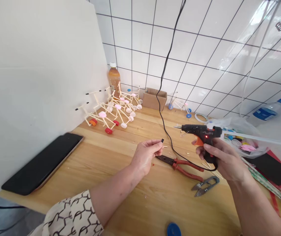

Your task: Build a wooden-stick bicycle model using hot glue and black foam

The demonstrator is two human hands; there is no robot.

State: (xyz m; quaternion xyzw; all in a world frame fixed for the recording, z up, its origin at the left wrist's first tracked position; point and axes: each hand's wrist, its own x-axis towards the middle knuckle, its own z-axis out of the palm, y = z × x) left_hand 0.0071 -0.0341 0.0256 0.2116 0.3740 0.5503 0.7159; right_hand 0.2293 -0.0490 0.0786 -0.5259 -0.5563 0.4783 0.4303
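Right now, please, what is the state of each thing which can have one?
Glue gun: light glowing red, held in right grip
Small black piece: pinched in left grip
Pliers: handles apart
Snips: blades apart
Phone: screen dark
Brown bottle: upright, capped
Blue-labelled bottle: capped
Cardboard box: top open
Plastic bag: holding coloured pieces

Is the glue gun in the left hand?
No, the right hand holds the glue gun; the left hand pinches a black piece.
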